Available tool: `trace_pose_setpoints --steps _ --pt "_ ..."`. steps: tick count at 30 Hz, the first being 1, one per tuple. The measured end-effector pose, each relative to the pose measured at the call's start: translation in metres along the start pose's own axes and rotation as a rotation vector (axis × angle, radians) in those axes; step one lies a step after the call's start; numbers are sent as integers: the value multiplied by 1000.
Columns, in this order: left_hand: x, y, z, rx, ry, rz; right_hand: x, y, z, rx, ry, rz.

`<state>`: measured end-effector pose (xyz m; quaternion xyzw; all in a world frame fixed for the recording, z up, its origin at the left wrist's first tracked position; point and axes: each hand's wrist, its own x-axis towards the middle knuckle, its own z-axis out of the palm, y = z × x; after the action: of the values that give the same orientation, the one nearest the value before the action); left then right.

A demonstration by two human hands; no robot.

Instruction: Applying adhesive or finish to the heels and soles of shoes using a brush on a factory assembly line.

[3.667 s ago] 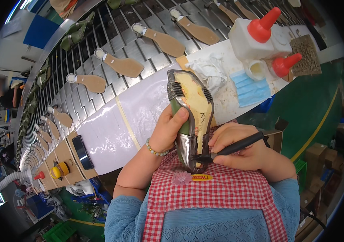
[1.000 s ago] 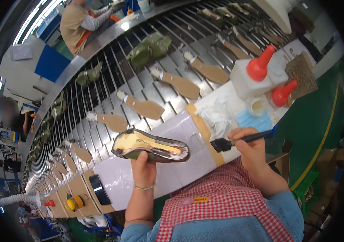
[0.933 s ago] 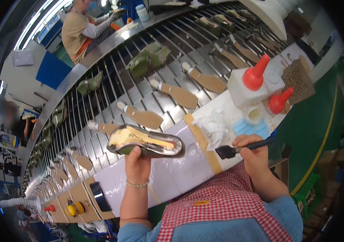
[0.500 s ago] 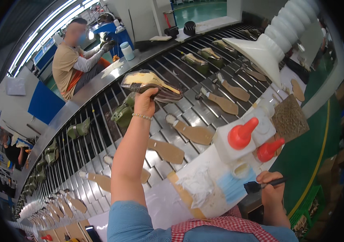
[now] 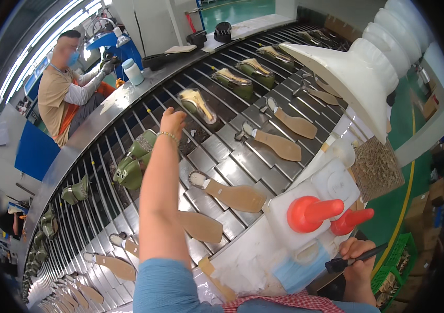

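Observation:
My left hand (image 5: 172, 123) is stretched out over the slatted conveyor (image 5: 222, 156), its fingers open and empty. Just beyond the fingertips a shoe upper on a last (image 5: 198, 106) lies on the rack bars with its pale yellow underside up. In my right hand (image 5: 358, 261), at the lower right, is a black-handled brush (image 5: 343, 263), held above the edge of the white worktop. Two more lasted uppers with green sides, one of them a lasted upper (image 5: 232, 83), sit farther along the bars. Tan soles lie nearer me, among them a sole (image 5: 235, 195) below my forearm.
White bottles with red nozzles (image 5: 310, 214) stand between my hands. Beside them lie a blue face mask (image 5: 300, 266) and a crusty brown board (image 5: 375, 167). A white suction hood (image 5: 352, 73) overhangs the right side. Across the conveyor sits a co-worker (image 5: 68, 94); green lasts (image 5: 131, 167) rest to the left.
My left hand has let go of the lasted upper, which now rests on the rack bars. The brush stays in my right hand. The view has shifted somewhat.

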<state>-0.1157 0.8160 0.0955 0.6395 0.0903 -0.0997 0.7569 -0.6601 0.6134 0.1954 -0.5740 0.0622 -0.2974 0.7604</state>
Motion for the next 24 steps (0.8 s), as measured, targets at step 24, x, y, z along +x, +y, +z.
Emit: trace_pose_setpoints --steps 24 --pt "-341 64 -281 -146 -178 488 -10 -30 25 -1225 -190 110"
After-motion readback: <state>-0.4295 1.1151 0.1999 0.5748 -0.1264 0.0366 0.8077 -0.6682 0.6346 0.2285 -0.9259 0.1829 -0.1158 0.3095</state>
